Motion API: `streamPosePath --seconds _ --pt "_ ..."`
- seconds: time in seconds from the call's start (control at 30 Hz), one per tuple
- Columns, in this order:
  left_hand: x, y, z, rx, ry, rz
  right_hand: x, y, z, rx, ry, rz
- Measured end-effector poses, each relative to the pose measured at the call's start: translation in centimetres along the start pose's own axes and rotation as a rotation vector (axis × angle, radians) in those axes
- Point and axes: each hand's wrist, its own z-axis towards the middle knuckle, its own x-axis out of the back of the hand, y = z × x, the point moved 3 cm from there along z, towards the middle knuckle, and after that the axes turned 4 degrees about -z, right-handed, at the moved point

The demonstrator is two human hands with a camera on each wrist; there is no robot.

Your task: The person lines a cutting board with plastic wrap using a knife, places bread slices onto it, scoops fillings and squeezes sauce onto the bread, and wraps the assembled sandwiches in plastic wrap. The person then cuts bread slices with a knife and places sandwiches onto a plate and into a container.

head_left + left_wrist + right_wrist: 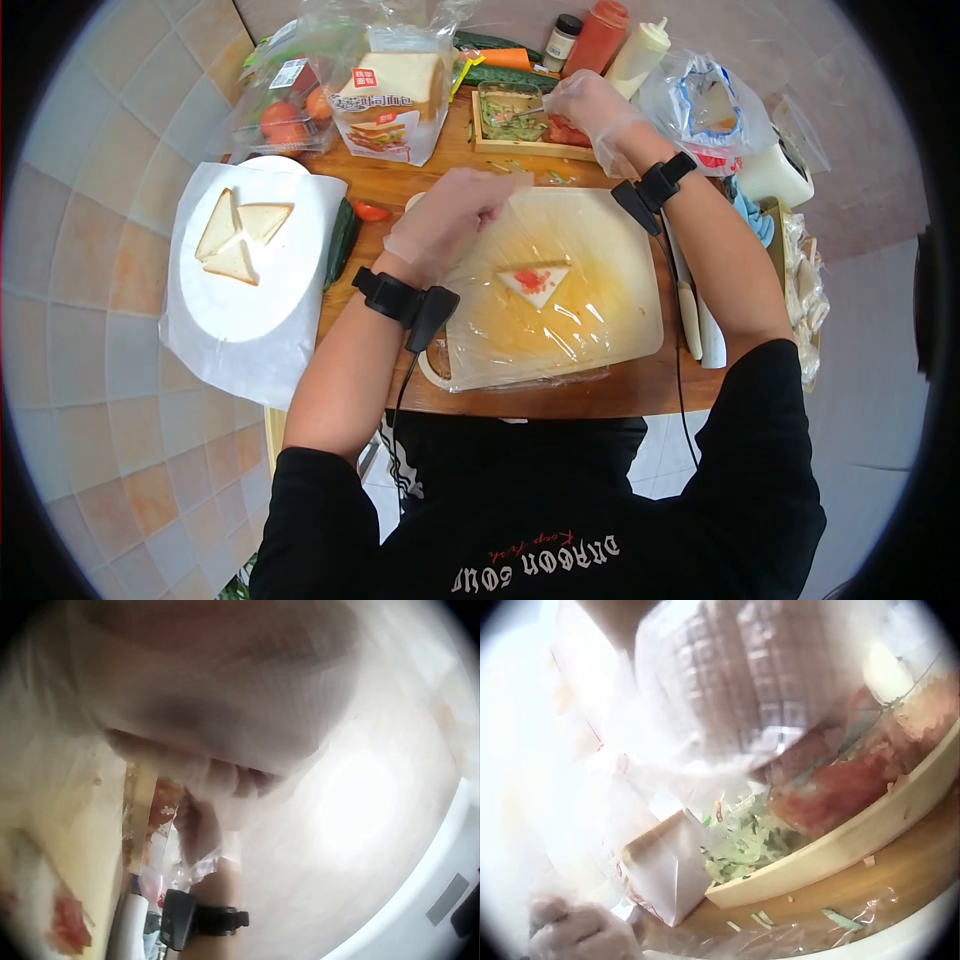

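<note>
Floor of pale tiles shows in front of the wooden table [510, 402]. One cutting board [648, 290] lies on that surface under clear film [590, 340]. One bread triangle [532, 283], topped with chopped red food, rests on the film. To its left, one white plate [250, 320] on a paper sheet [215, 365] carries three plain bread triangles [262, 222]. Between board and plate: one cucumber [343, 243] and one red slice [371, 212].

The hands are apart; both wear clear gloves. The left hand [450, 222] is above the board's far left corner, fingers loosely curled, holding nothing visible. The right hand [597, 108] pinches one metal utensil [530, 111] above a wooden tray [540, 149], which bears two fillings: shredded greens [505, 118] and red pieces [568, 131].

Beyond, left to right: a pack with at least two tomatoes [284, 124], one bagged loaf [395, 95], one carrot [492, 57], one black-capped jar [562, 43], two squeeze bottles [638, 58]. Square tiles cover the wall [120, 250] at left.
</note>
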Motion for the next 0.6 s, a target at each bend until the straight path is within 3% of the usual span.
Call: streamPosePath --seconds 0.03,0.07,0.17,0.23,0.27,0.33,0.57,0.6 --pt "-0.2 -0.1 0.0 0.13 -0.029 -0.141 0.1 0.1 0.0 -0.34 -0.115 0.346" --pt "-0.5 -0.2 -0.1 0.261 -0.058 -0.284 0.7 -0.4 0.1 -0.338 -0.116 0.346" --pt "-0.5 0.1 -0.3 0.349 0.0 -0.368 1.2 -0.4 0.3 -0.285 -0.061 0.39" --pt "-0.4 -0.4 -0.2 0.37 -0.011 -0.392 1.3 -0.2 0.8 -0.039 0.065 0.289" --pt "-0.4 -0.6 -0.1 0.391 -0.025 -0.412 1.5 -0.4 0.8 -0.039 0.064 0.289" --pt "-0.6 -0.7 -0.1 0.397 -0.014 -0.451 1.5 -0.3 0.4 -0.322 -0.116 0.45" --pt "-0.4 -1.1 0.0 0.429 -0.017 -0.5 0.7 -0.3 0.3 -0.455 -0.186 0.541" --pt "-0.3 -1.1 0.0 0.43 -0.017 -0.5 0.9 -0.3 0.0 -0.539 -0.18 0.614"
